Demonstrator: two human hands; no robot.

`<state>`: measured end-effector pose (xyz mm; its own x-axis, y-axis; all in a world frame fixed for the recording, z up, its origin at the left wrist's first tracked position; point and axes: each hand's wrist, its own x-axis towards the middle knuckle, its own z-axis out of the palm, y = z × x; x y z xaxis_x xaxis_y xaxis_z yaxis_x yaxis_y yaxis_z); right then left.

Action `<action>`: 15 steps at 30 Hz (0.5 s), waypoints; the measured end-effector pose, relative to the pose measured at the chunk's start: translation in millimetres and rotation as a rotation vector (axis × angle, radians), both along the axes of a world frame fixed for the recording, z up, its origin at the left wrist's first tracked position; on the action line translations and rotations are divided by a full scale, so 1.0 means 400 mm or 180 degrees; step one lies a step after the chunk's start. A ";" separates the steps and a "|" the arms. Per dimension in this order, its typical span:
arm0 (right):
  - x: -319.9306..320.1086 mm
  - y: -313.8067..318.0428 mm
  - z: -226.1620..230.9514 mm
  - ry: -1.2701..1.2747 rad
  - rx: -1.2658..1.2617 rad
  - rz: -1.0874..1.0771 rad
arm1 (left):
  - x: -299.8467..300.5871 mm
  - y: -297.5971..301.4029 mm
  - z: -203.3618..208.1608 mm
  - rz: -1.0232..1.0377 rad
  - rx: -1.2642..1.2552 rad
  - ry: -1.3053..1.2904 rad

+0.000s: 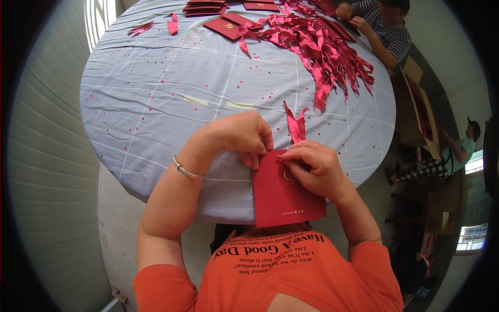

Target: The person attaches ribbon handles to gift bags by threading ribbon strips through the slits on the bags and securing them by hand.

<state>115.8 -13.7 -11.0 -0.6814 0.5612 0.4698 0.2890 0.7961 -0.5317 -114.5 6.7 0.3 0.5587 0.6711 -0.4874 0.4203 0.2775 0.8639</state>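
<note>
A flat red paper bag (283,195) with gold print lies at the table's near edge, its lower part reaching past the edge toward my body. My left hand (249,139), wearing a silver bangle, is closed at the bag's upper left corner, fingers bent down. At the top edge, my right hand (314,165) pinches a small pink ribbon end between thumb and fingertips and rests over the bag's right side. A red satin ribbon (296,127) stretches from behind the bag's top onto the cloth, two tails pointing away. What the left fingertips grip is partly hidden.
A heap of red ribbons (322,52) covers the table's far right, beside flat red bags (224,27). Loose ribbons (172,24) lie far left. Tiny red dots scatter over the grey-blue tablecloth (171,125). A co-worker (382,31) sits far right; another person (460,151) is near an open carton (418,112).
</note>
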 end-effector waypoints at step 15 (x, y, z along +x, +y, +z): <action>-0.013 -0.001 -0.015 -0.0247 0.0542 0.0043 | -0.001 0.005 -0.016 -0.0085 0.0030 -0.0010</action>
